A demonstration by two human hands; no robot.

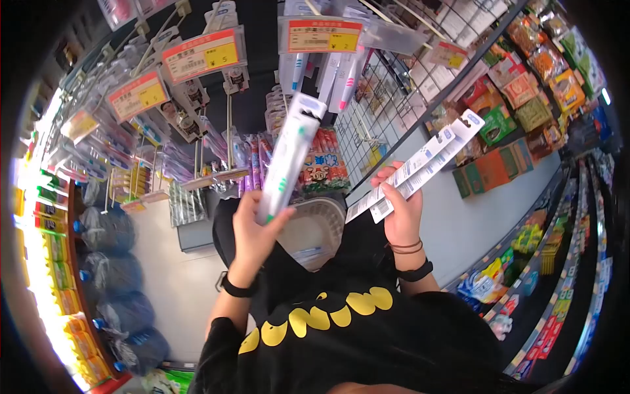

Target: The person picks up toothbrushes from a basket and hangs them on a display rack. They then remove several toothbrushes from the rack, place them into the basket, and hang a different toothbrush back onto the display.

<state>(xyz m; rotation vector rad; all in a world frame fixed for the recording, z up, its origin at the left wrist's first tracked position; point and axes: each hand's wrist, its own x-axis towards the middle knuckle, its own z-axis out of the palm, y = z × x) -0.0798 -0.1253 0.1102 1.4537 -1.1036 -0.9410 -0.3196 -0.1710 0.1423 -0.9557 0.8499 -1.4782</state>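
Note:
My left hand (254, 226) is closed around the lower end of a packaged toothbrush (289, 157), white with green marks, its hanging-hole end pointing up. The pack is slightly blurred. My right hand (401, 213) grips two toothbrush packs (426, 157), fanned and overlapping, with printed card backs facing me. They slant up to the right. Below and between my hands, a light plastic basket (317, 217) stands near my legs, with a pack lying in it. More toothbrush packs (340, 75) hang from hooks straight ahead.
Price tags (203, 56) on hooks jut out at the upper left and centre. A wire grid panel (380, 108) rises ahead to the right. Wrapped water jugs (118, 262) line the left side. Shelves of packaged snacks (525, 92) stand on the right.

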